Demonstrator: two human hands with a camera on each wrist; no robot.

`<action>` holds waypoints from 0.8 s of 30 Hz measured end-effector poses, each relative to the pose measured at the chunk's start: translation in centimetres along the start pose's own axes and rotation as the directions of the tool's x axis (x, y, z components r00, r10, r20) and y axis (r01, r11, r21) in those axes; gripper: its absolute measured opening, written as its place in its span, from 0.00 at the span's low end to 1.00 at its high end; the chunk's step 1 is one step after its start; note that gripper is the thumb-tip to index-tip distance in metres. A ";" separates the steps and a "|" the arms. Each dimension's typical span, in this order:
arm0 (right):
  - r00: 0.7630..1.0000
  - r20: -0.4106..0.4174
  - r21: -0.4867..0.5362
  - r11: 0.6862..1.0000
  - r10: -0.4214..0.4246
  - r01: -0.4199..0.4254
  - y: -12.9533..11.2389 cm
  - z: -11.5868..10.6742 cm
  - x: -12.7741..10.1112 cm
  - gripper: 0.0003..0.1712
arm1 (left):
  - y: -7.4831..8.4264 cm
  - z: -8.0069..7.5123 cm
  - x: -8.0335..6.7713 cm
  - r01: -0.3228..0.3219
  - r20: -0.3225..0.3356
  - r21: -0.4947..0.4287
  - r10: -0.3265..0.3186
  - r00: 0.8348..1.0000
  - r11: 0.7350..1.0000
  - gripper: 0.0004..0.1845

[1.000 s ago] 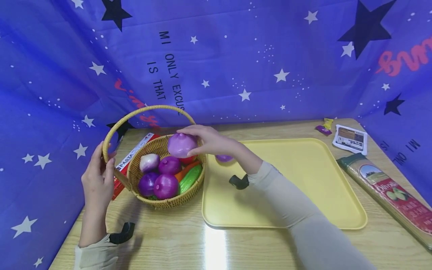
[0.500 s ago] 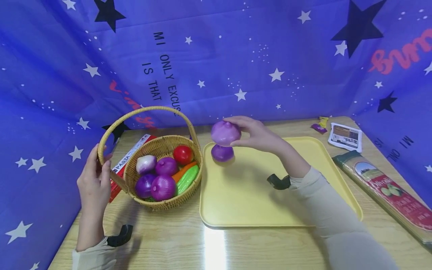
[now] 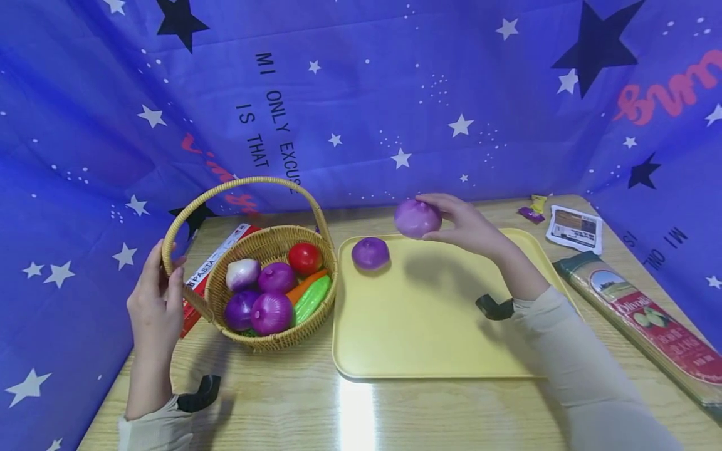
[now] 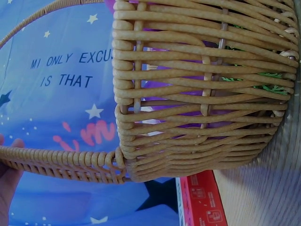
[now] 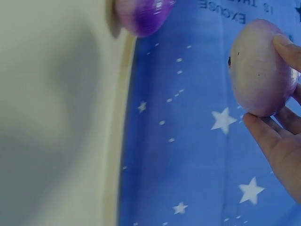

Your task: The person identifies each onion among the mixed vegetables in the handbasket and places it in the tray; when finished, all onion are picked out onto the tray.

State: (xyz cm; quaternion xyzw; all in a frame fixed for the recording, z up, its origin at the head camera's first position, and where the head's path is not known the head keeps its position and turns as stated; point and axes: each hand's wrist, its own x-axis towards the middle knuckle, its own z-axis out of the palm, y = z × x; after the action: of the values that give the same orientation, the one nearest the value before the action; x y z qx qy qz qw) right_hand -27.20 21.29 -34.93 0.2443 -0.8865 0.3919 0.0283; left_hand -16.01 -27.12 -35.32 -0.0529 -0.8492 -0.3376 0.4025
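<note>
My right hand [image 3: 459, 222] grips a pale purple onion [image 3: 417, 218] [image 5: 261, 68] above the far part of the yellow tray [image 3: 451, 338], clear of its surface. A second purple onion [image 3: 370, 253] [image 5: 143, 16] lies on the tray near its far left corner. My left hand [image 3: 155, 294] holds the handle of the wicker basket [image 3: 197, 207] [image 4: 197, 89] at its left base. In the basket lie several onions [image 3: 272, 312], a red tomato [image 3: 305, 257], a carrot and a green cucumber [image 3: 311, 299].
A red pasta box [image 3: 211, 269] [image 4: 202, 200] lies behind and left of the basket. A long packet [image 3: 648, 319] runs along the table's right edge, with a small white packet [image 3: 574, 228] and sweets [image 3: 533, 210] at the far right. Blue star cloth walls three sides.
My right hand lifted the pale onion out of the basket and carried it rightward over the tray. The left hand stayed on the basket handle.
</note>
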 end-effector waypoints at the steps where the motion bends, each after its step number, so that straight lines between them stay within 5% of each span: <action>1: 1.000 -0.003 0.013 1.000 0.003 -0.003 0.3 0.1 -0.1 0.42 | 0.0 0.0 0.0 0.001 -0.001 0.001 -0.001 1.000 1.000 0.26; 24: 0.998 0.021 0.171 0.984 0.053 -0.056 6.7 2.8 -0.8 0.43 | 0.0 0.1 0.0 0.015 0.003 0.005 -0.015 1.000 1.000 0.26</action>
State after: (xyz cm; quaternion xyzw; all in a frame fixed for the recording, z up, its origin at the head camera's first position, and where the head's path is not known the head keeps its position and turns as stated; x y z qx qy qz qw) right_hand -29.14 23.51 -41.67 0.2247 -0.8561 0.4654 -0.0108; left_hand -16.03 -27.11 -35.40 -0.0458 -0.8511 -0.3384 0.3987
